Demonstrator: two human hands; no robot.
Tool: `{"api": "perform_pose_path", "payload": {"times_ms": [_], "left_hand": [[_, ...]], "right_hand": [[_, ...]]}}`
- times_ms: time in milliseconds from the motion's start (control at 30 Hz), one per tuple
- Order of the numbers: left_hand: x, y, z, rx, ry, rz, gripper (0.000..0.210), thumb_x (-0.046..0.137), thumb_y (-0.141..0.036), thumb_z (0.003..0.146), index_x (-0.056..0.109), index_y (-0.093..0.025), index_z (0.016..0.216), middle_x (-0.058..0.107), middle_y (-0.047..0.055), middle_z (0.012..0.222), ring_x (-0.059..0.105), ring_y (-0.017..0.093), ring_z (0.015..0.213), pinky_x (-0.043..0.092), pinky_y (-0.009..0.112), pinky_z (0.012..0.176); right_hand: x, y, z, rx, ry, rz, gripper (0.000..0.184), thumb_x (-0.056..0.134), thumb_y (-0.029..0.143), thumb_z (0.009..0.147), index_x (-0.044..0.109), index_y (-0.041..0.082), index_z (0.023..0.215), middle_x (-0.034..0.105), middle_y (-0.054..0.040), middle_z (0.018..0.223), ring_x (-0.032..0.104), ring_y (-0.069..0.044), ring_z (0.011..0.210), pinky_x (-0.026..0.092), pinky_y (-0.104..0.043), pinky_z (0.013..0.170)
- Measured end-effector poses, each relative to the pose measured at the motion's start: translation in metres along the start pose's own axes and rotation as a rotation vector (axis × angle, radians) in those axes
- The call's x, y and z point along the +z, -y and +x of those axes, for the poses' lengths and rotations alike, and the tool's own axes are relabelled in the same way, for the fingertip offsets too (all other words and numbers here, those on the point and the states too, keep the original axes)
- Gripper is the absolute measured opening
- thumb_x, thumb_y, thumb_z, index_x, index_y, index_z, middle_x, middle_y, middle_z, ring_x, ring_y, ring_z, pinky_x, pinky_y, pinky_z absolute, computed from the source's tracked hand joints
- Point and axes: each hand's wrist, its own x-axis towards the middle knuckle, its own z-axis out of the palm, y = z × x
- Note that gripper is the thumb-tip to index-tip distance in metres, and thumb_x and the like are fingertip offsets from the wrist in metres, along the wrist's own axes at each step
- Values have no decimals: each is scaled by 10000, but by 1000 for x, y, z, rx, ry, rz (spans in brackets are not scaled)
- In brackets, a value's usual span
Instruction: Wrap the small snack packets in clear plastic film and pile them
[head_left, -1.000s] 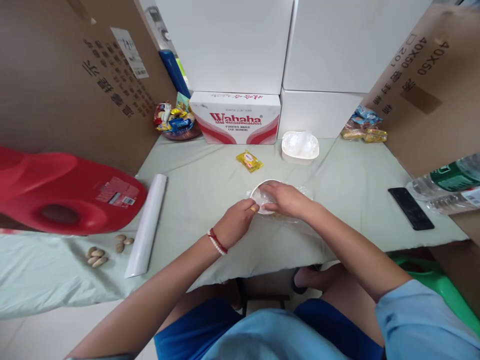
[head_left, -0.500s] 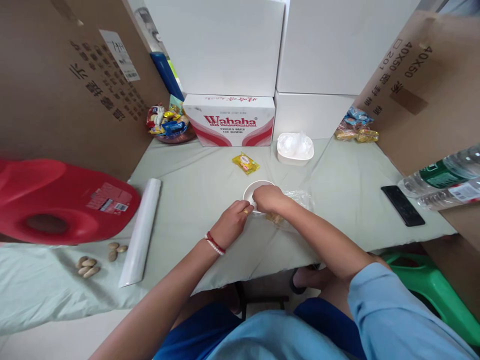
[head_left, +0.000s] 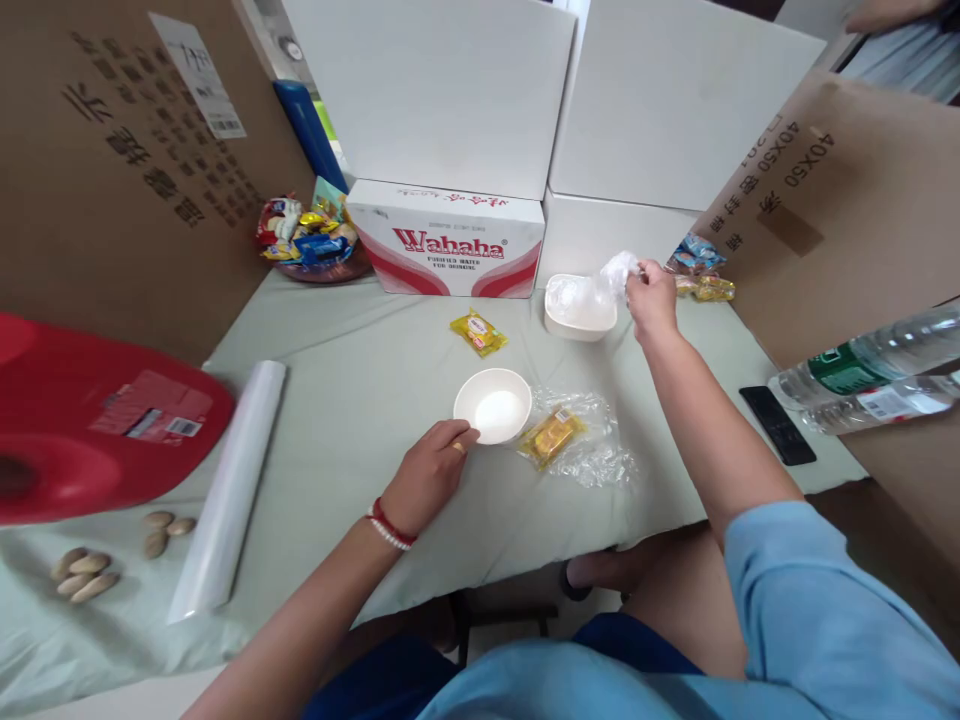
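Observation:
My left hand pinches the near-left rim of a small white bowl, thumb and finger together on its edge. My right hand is closed on crumpled clear plastic wrap, at the right of a white rectangular container. Part of the wrap still lies inside that container. Just right of the bowl, a yellow-wrapped snack rests on a spread sheet of clear plastic film. Behind the bowl lies another yellow packet.
A Wahaba-style "Wahaha" carton stands at the back, beside a bowl of snacks. At left are a red jug, a white roll and several brown stones. At right lie a phone and water bottles.
My right hand has left the bowl, reached out to the back right and taken hold of the wrap in the container. My left hand stays at the bowl's rim. The view has shifted.

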Motion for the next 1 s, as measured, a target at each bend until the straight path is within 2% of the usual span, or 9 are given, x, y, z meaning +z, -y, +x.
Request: {"api": "perform_pose_path", "payload": {"times_ms": [100,267,400,567,667,733,833,900,1000], "left_hand": [[-10,-8,-7,-2,-61,11,272,474,-128,1032,651,-237,1208,728,108,1131,725,214,1023,637,344,840],[-21,-22,-14,-15,-78,32,285,527,-88,1019,619,-233,1246,718,100,1119,726,190,1006,634,306,854],[-21,-32,-7,24,-91,32,246,545,-64,1014,624,-177,1218,713,101,1108,722,169,993,618,267,881],[-22,-42,5,26,-124,8,234,569,-69,1009,642,-173,1206,716,95,1118,727,167,1013,614,262,909],[-24,-45,5,25,-129,-4,228,571,-75,1009,652,-169,1200,720,94,1121,732,164,1012,613,259,918],[-25,-46,3,25,-136,-9,222,565,-77,1011,657,-161,1195,723,95,1117,734,158,1000,612,251,911],[-26,-49,2,6,-148,-10,216,560,-76,1013,665,-161,1182,728,92,1109,736,155,998,610,241,900],[-27,-50,2,-7,-154,-10,211,566,-75,1011,670,-161,1173,730,91,1108,737,153,1000,608,237,902],[-28,-52,2,-18,-164,-22,209,580,-69,1004,672,-156,1169,729,93,1111,735,150,1004,604,235,912]], "right_hand": [[10,-13,42,21,-143,-297,394,540,317,943,662,132,1270,663,-151,1185,657,-248,1037,527,-396,997],[74,-18,40,51,329,-649,561,647,175,901,552,105,1450,627,-214,1363,643,-322,1218,486,-433,1097],[104,-16,30,92,434,-665,710,673,187,912,407,78,1561,572,-261,1456,614,-361,1288,475,-456,1113],[78,-4,42,161,546,-627,903,795,266,866,329,105,1622,669,-216,1343,689,-320,1162,553,-416,1020],[53,2,44,222,525,-444,986,770,308,899,181,180,1680,689,-172,1304,737,-258,978,617,-379,850],[39,5,43,256,482,-370,945,764,330,904,222,200,1667,701,-159,1249,745,-252,916,627,-388,805],[26,6,43,156,296,-510,791,771,438,898,429,189,1566,635,-196,1321,713,-324,1088,601,-476,933],[25,6,43,31,155,-603,821,775,497,888,431,203,1573,493,-218,1484,627,-367,1267,540,-517,1055],[39,4,41,-76,215,-674,751,746,472,916,474,219,1569,404,-191,1561,588,-343,1324,490,-474,1124]]}}
